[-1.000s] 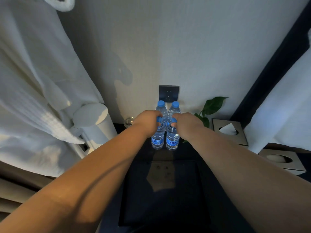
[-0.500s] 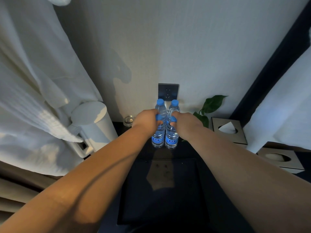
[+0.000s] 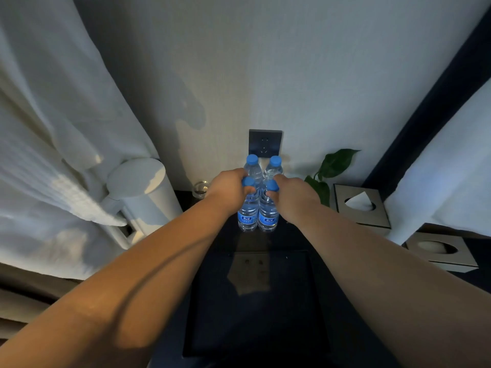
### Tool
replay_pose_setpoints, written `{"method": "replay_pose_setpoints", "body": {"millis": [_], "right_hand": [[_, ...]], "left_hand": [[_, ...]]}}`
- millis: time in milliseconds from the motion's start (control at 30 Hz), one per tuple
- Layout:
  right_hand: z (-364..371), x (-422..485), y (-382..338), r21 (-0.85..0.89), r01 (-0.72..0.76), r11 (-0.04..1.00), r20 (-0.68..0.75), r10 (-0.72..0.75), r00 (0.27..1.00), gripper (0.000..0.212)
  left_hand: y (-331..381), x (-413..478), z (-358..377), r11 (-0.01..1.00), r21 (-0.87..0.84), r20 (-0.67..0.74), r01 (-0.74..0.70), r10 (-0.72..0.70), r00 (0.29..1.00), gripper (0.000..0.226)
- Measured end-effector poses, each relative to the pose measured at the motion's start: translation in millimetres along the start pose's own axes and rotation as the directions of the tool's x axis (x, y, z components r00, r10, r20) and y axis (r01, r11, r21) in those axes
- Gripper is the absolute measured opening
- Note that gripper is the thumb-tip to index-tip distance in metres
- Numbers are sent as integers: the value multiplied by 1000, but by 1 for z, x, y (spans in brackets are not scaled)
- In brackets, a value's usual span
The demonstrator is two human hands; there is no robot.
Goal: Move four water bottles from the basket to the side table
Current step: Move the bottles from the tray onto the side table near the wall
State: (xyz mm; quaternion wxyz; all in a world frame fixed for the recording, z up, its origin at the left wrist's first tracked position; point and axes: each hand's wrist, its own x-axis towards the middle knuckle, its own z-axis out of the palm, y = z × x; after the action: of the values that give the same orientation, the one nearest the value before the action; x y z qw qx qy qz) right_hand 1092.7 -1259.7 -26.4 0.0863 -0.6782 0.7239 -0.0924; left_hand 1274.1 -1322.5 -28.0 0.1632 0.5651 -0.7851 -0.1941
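Four clear water bottles with blue caps and blue labels stand in a tight square at the back of the dark side table (image 3: 292,243), against the wall. The back left bottle (image 3: 252,166) and back right bottle (image 3: 274,167) stand free. My left hand (image 3: 228,188) grips the front left bottle (image 3: 248,216) around its neck, just under the cap. My right hand (image 3: 292,196) grips the front right bottle (image 3: 268,217) the same way. Both front bottles are upright with their bases on or just at the tabletop. No basket is in view.
A white kettle (image 3: 143,192) and a small glass (image 3: 201,188) stand left of the bottles. White cloth (image 3: 53,155) hangs at far left. A wall socket (image 3: 265,143) sits behind the bottles. A plant (image 3: 334,166) and two tissue boxes (image 3: 361,208) (image 3: 441,251) are at the right.
Hardly anything differs: both hands stay on the two front bottles in the same spot, and only the view has shifted slightly.
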Motion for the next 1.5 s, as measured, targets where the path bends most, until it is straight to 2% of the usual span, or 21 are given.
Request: {"method": "replay_pose_setpoints", "body": {"millis": [267,733,1200,1500], "right_hand": [[-3,6,4,0,-18,1000,4,18,1000,27],[-3,18,5,6,-27,1000,-11,27,1000,44],[-4,23,6,-18,-37,999,-5,37,999,39],[-6,18,3,-37,-43,998,16,43,999,44]], "left_hand": [[3,11,1,999,20,1,-28,28,1000,24],[0,19,1,1000,-2,-7,-29,29,1000,26],[1,23,0,997,51,2,-60,60,998,31],[0,19,2,997,45,-10,-56,57,998,28]]}}
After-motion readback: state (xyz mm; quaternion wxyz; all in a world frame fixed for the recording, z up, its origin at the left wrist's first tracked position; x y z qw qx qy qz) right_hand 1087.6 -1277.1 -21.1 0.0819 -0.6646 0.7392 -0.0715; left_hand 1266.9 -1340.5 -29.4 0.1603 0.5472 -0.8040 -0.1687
